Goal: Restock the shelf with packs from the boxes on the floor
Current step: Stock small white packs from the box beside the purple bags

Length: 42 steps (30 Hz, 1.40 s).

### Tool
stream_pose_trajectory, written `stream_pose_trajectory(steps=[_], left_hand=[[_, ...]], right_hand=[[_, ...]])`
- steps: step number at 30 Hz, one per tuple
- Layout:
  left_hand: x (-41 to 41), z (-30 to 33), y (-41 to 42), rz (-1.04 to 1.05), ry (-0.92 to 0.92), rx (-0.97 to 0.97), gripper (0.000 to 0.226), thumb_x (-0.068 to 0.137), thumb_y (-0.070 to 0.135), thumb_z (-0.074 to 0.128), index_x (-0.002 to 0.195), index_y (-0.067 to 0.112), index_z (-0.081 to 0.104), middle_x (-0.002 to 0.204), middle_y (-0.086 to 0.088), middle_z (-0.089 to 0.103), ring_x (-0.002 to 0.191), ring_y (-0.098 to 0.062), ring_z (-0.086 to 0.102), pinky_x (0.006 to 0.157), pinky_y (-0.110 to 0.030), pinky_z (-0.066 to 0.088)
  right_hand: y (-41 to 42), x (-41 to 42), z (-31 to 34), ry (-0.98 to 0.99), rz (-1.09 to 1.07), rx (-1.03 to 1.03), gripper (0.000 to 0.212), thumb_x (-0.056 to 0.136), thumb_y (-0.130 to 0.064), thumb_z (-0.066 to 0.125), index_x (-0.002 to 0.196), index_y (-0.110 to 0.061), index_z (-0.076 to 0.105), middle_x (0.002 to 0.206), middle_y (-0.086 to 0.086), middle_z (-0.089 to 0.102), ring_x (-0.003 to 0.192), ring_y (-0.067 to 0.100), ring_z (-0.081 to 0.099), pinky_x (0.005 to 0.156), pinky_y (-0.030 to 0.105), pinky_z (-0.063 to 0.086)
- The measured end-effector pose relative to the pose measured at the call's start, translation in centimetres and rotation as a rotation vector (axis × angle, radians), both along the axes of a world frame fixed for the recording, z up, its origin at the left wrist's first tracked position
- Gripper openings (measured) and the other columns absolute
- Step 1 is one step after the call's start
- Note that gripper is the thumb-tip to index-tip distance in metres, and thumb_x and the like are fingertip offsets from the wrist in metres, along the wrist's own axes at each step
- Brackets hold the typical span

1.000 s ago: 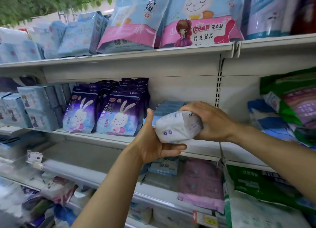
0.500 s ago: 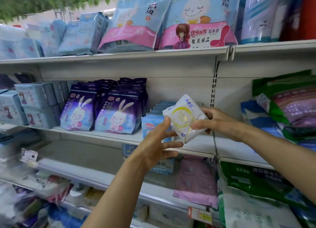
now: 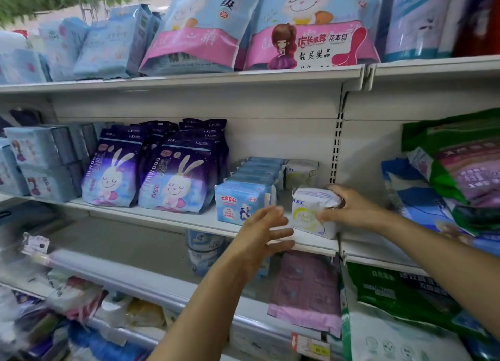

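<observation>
A white pack (image 3: 307, 211) with a yellow-green ring on its front stands upright near the front of the middle shelf (image 3: 189, 220). My right hand (image 3: 349, 209) grips it from the right, fingers over its top and thumb on its front. Just left of the pack my left hand (image 3: 263, 234) hovers with fingers spread, holding nothing; motion blur hides whether it touches. A second white pack (image 3: 300, 172) of the same kind stands behind, against the back wall.
A row of light-blue packs (image 3: 243, 201) sits immediately left of the white pack. Purple rabbit packs (image 3: 176, 176) stand further left. Green and blue bags (image 3: 460, 176) fill the bay to the right. Big pink-and-blue bags (image 3: 297, 27) line the shelf above.
The white pack went from mid-air, held between both hands, down onto the middle shelf. My left hand let go and drew back left; my right hand kept its hold.
</observation>
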<state>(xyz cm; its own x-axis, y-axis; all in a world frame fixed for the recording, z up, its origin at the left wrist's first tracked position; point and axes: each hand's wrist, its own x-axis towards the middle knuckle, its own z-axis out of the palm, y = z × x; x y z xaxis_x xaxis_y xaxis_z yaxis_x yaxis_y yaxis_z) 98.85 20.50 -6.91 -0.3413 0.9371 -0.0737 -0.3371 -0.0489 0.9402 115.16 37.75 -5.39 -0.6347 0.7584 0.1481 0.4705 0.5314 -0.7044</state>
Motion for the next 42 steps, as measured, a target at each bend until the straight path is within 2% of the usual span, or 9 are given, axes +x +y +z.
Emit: stream_pose_trajectory(steps=[3,7,10,14,23,32,35,38,42], left_hand=[[1.4,-0.9,2.8,-0.055,-0.040,-0.038,0.031,0.098,0.021,0.059,0.128,0.013,0.056,0.127,-0.010,0.059,0.120,-0.026,0.058,0.084,-0.033,0.058],[2.3,-1.3,6.6,-0.069,-0.034,-0.080,0.044,0.101,0.016,0.053,0.144,0.019,0.044,0.142,-0.014,0.050,0.108,-0.016,0.059,0.099,-0.033,0.051],[2.3,-1.1,9.0,-0.071,-0.034,-0.074,0.050,0.101,0.010,0.047,0.150,0.017,0.036,0.155,-0.027,0.028,0.120,-0.028,0.058,0.083,-0.026,0.050],[1.6,-0.5,11.3,-0.061,-0.035,-0.038,0.038,0.102,0.007,0.044,0.139,0.017,0.047,0.123,-0.012,0.063,0.096,-0.017,0.061,0.083,-0.026,0.049],[0.5,-0.4,13.8,-0.010,-0.049,-0.094,0.026,0.099,0.004,0.049,0.091,0.028,0.055,0.097,-0.004,0.065,0.087,-0.017,0.063,0.079,-0.026,0.053],[0.8,0.3,13.3,0.033,-0.068,-0.086,0.020,0.094,-0.001,0.049,0.094,0.015,0.060,0.086,-0.005,0.066,0.077,-0.016,0.063,0.071,-0.025,0.053],[1.4,0.6,12.0,0.043,-0.094,-0.066,0.024,0.098,0.007,0.049,0.120,0.010,0.059,0.112,-0.014,0.069,0.098,-0.023,0.066,0.087,-0.032,0.054],[2.2,0.6,9.5,0.054,-0.180,-0.040,0.037,0.100,0.014,0.052,0.137,0.011,0.051,0.125,-0.013,0.063,0.114,-0.027,0.062,0.089,-0.037,0.056],[2.9,0.3,4.7,0.068,-0.286,0.017,0.031,0.102,0.019,0.048,0.132,0.011,0.052,0.118,-0.010,0.065,0.105,-0.029,0.066,0.080,-0.038,0.058]], right_hand=[[0.9,-1.3,-0.9,0.018,-0.082,0.155,0.075,0.070,-0.041,0.079,0.134,-0.033,0.042,0.120,0.003,0.053,0.096,0.018,0.063,0.087,0.037,0.054],[1.7,-2.8,-1.2,-0.013,-0.176,0.343,0.053,0.081,-0.038,0.073,0.124,-0.032,0.042,0.103,-0.003,0.044,0.076,0.014,0.059,0.073,0.033,0.054],[3.4,-3.8,-1.8,0.008,-0.178,0.352,0.045,0.083,-0.033,0.071,0.120,-0.031,0.045,0.095,-0.007,0.040,0.073,0.009,0.054,0.071,0.030,0.051],[6.1,-5.6,-2.1,0.065,-0.181,0.325,0.046,0.082,-0.026,0.072,0.123,-0.029,0.051,0.104,-0.003,0.038,0.088,0.020,0.057,0.080,0.030,0.048],[8.6,-7.4,-2.5,0.018,-0.236,0.364,0.045,0.085,-0.028,0.069,0.125,-0.027,0.051,0.116,0.008,0.044,0.094,0.030,0.058,0.082,0.036,0.050],[7.5,-6.7,-1.5,-0.063,-0.250,0.279,0.062,0.084,-0.030,0.068,0.139,-0.032,0.039,0.134,0.008,0.034,0.121,0.029,0.048,0.098,0.042,0.046],[5.7,-5.8,-1.4,0.072,-0.296,0.244,0.070,0.080,-0.023,0.069,0.141,-0.031,0.036,0.136,0.008,0.035,0.123,0.029,0.047,0.099,0.043,0.046],[3.2,-4.7,-1.3,0.141,-0.335,0.264,0.052,0.083,-0.026,0.066,0.131,-0.026,0.045,0.125,0.005,0.040,0.112,0.026,0.054,0.090,0.042,0.050],[-0.2,-3.0,-1.7,0.256,-0.309,0.264,0.027,0.086,-0.021,0.065,0.113,-0.020,0.060,0.116,0.003,0.049,0.101,0.023,0.058,0.087,0.040,0.051]])
